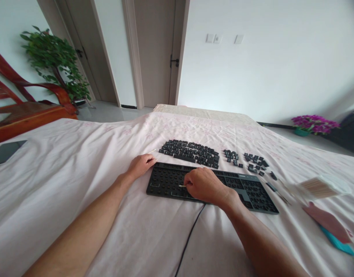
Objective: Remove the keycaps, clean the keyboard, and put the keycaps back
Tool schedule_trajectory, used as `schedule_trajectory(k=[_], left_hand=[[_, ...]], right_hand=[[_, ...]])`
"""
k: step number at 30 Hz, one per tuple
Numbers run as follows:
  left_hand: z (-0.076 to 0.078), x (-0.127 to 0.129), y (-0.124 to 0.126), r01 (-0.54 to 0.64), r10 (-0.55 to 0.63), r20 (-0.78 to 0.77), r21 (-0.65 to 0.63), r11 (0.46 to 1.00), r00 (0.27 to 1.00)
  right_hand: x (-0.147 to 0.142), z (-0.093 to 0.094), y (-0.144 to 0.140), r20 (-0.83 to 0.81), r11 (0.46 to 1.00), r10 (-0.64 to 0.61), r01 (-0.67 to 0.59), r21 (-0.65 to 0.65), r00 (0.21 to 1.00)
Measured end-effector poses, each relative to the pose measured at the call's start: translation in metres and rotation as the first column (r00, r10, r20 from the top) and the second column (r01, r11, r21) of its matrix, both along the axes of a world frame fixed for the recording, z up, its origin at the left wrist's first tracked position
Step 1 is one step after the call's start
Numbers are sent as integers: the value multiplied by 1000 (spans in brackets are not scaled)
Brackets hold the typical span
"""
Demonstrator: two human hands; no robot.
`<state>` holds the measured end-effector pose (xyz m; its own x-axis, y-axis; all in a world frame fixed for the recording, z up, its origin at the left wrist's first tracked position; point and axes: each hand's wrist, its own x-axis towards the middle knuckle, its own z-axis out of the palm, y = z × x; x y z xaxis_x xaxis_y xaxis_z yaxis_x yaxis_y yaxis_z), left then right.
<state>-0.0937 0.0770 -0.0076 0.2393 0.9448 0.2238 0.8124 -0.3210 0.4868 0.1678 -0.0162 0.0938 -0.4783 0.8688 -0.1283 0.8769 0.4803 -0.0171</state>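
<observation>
Right hand (206,186) over keyboard (252,190) on bed (79,181), fingers pinching swab (182,186) against key sockets. Left hand (140,165) at keyboard's far-left corner, fingers curled, holding stick (152,151). Keycaps (191,151) laid just beyond.

White walls (252,77) and two pale doors (155,54) stand behind the bed (64,184). A red wooden chair (27,111) and leafy plant (55,61) sit left; purple flowers (314,124) right.

Swab (182,186) mostly hidden in right hand (205,186); keycaps' (191,151) legends unreadable.
</observation>
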Motion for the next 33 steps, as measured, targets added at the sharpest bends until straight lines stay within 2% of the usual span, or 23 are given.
schedule_trajectory(k=[7,14,21,26,33], left_hand=[[1,0,0,0,0,4,-4,1000,1000],[1,1,0,-2,2,0,-11,1000,1000],[-1,0,1,-1,1,1,-6,1000,1000],[-2,0,1,10,-10,12,2,1000,1000],[-3,-1,1,7,-6,11,-3,1000,1000]], right_hand=[[9,9,0,42,999,-46,46,4,998],[4,3,3,64,993,-88,83,79,994],[12,3,-1,27,1000,-9,9,-12,1000],[25,6,-2,34,1000,-26,27,-9,999],[33,-8,-7,21,993,-111,110,29,994]])
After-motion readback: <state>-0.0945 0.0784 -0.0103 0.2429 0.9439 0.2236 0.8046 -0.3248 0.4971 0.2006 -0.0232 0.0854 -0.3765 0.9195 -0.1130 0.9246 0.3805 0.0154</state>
